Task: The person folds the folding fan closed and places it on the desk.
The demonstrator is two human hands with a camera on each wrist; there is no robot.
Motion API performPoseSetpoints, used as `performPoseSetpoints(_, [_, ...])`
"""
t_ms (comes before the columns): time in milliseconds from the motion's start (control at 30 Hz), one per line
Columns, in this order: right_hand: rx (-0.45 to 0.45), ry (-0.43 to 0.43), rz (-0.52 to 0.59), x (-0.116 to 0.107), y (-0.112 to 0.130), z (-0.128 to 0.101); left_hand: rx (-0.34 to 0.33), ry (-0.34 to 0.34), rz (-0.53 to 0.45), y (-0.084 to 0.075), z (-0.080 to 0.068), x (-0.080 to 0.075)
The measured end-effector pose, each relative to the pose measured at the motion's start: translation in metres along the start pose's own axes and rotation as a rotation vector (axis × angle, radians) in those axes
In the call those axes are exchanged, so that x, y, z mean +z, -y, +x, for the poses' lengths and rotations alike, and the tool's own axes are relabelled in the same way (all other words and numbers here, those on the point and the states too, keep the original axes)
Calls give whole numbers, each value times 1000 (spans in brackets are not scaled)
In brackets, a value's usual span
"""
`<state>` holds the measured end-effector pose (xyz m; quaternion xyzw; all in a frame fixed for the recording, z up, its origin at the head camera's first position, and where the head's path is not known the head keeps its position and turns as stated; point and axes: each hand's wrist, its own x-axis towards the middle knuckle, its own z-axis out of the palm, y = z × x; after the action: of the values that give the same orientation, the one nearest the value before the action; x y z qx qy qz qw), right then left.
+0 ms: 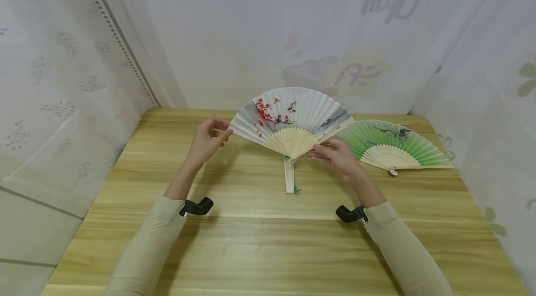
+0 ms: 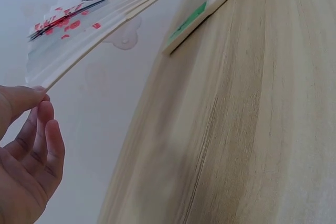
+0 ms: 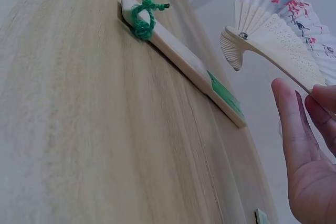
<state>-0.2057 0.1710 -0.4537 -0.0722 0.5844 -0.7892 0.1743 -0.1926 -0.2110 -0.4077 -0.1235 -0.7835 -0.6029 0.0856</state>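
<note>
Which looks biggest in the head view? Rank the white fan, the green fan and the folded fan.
1. White fan, though it is held up nearer the camera, so its lead is unsure.
2. Green fan.
3. Folded fan, clearly smallest.

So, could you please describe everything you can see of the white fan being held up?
The white fan is spread fully open above the wooden table, touching nothing on it. Its pleated paper leaf shows red blossoms, small birds and grey ink strokes; pale pierced bamboo-like ribs meet at a metal rivet. The left hand pinches its left outer rib, and the right hand pinches the right one. A closed fan lies beneath it.
</note>
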Motion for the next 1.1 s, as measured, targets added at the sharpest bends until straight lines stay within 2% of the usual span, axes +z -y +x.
performPoseSetpoints(100, [-2,-1,3,1,0,1,-12,-6,-11,-11,-3,1])
performPoseSetpoints(167, [-2,-8,10,2,-1,1,-10,-13,-18,-12,-4,1])
performPoseSetpoints(400, [-14,-8,19,6,-2,4,-18,-61,-44,13,2,-2])
performPoseSetpoints(533, [-29,-8,14,9,-2,6,-53,-90,-64,16,4,-1])
performPoseSetpoints(633, [-31,-14,3,11,-2,7,-69,-102,-79,11,4,-1])
performPoseSetpoints(867, [-56,-26,-66,15,-1,8,-87,-93,-87,-16,1,0])
performPoseSetpoints(967, [-74,-25,-92,16,-1,9,-86,-108,-85,-18,1,1])
performPoseSetpoints(1100, [-105,-12,-107,17,-2,11,-95,-140,-132,-16,4,2])
